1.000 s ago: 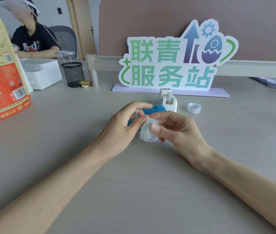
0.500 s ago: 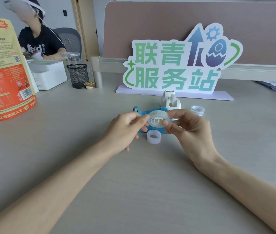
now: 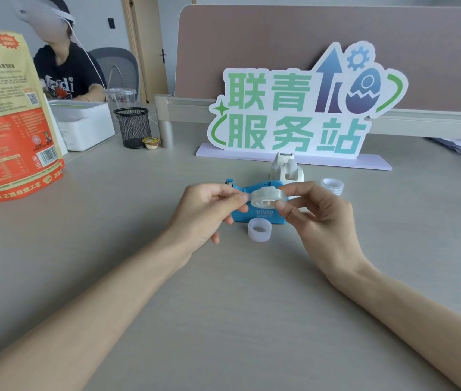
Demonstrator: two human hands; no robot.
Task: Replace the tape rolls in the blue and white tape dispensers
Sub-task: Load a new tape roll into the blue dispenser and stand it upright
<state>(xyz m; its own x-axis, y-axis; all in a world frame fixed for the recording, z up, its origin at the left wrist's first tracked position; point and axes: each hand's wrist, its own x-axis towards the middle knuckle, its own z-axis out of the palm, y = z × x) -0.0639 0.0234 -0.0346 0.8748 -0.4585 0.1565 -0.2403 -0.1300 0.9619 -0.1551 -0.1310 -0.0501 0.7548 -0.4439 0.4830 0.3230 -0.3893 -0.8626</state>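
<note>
— Head view: where is the roll?

— My right hand (image 3: 319, 218) pinches the clear tape roll (image 3: 266, 196) between thumb and fingers, raised just above the blue tape dispenser (image 3: 254, 214). My left hand (image 3: 204, 213) has its grip closed on the roll's left edge.

— And around it?

— An empty tape core (image 3: 260, 230) stands on the worktop (image 3: 127, 221) just before the blue dispenser. The white tape dispenser (image 3: 287, 169) sits behind, with another small roll (image 3: 333, 185) to its right.

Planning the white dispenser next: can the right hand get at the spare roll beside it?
Probably not yet: the right hand is holding a tape roll. Otherwise the way to the spare roll looks clear.
</note>
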